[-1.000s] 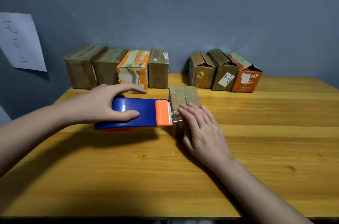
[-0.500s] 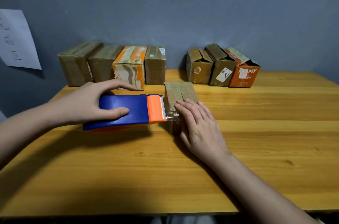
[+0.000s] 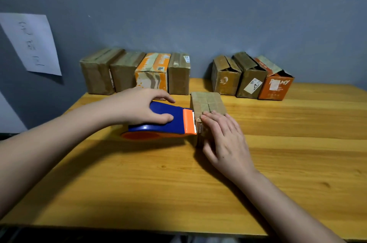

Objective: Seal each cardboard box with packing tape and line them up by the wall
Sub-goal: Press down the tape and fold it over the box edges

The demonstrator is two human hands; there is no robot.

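Writing: the orange cardboard box [image 3: 275,87] at the right end of the wall row reads "MY" after a pasted-over patch; the handwriting on the white paper sheet [image 3: 31,44] on the grey wall is unreadable.
Box: a small brown cardboard box [image 3: 206,102] crossed with clear tape, mid-table on the yellow wooden table [image 3: 297,153].
Left hand: the left hand [image 3: 139,107] grips the blue and orange tape dispenser [image 3: 168,121], its toothed edge touching the box's left side.
Right hand: the right hand [image 3: 226,141] lies flat, fingers straight, pressing the box's near top edge.
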